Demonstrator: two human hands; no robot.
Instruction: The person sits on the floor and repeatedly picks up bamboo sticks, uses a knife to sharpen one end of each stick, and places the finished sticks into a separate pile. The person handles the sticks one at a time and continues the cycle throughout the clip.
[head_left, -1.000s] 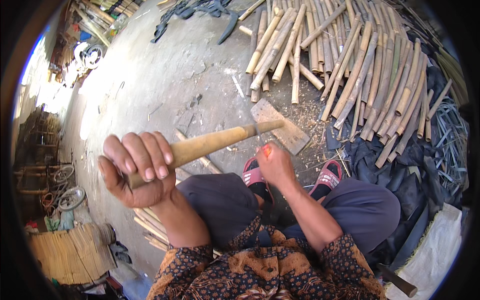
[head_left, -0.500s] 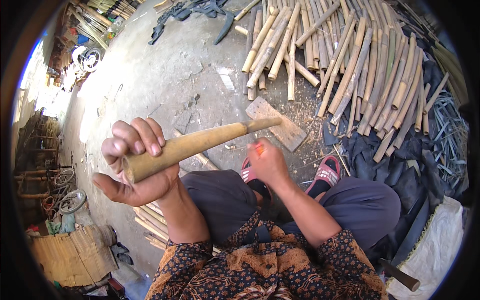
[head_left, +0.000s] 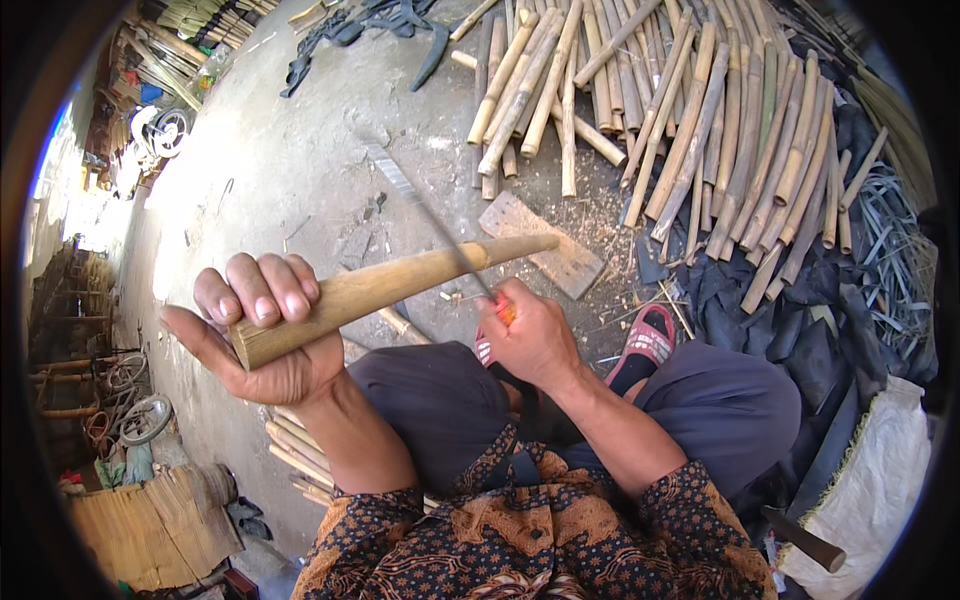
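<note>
My left hand is closed around the thick end of a bamboo pole, palm up, with the thumb stretched out below the cut end. The pole slants up to the right and narrows past a node. Closed in a fist, my right hand grips the orange-red handle of a long narrow metal blade. This blade crosses the pole near the node and points up to the left; it is blurred, so its edge and exact kind do not show. I cannot tell whether it touches the pole.
Many cut bamboo pieces lie heaped at the far right, beside dark sheeting and blue strips. A wooden board rests among shavings beyond my feet. More poles lie by my left knee. A wooden handle sticks out at lower right.
The blade has swung into clear view across the pole, where before only the handle showed in my right fist. Both hands have shifted slightly left, and the pole has moved a little with them.
</note>
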